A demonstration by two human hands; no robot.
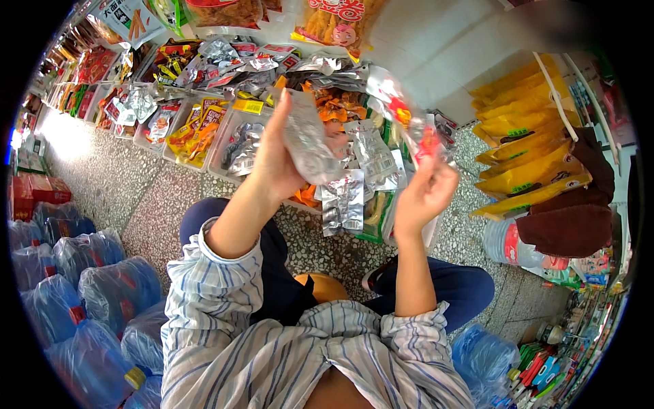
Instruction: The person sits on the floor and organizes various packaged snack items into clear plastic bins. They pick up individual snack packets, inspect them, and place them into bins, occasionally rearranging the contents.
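Observation:
My left hand (278,148) grips a silver foil snack packet (309,135), blurred by motion, above the bins. In my right hand (426,191), the fingers pinch the lower end of a silver packet with red and yellow print (398,110), also blurred. Below and between the hands lie silver foil packets (343,199) with their backs up, and orange packets (332,107). A clear plastic bin (217,145) of silver packets is left of my left hand. Beside it stands a bin with yellow and red packets (196,133).
Large water bottles in plastic wrap (120,286) stand at the left. Yellow bags (531,168) hang at the right, above a clear bottle (503,240) and near a brown cloth (567,225). More snack bins line the back left. My knees flank a round orange-yellow object (322,287).

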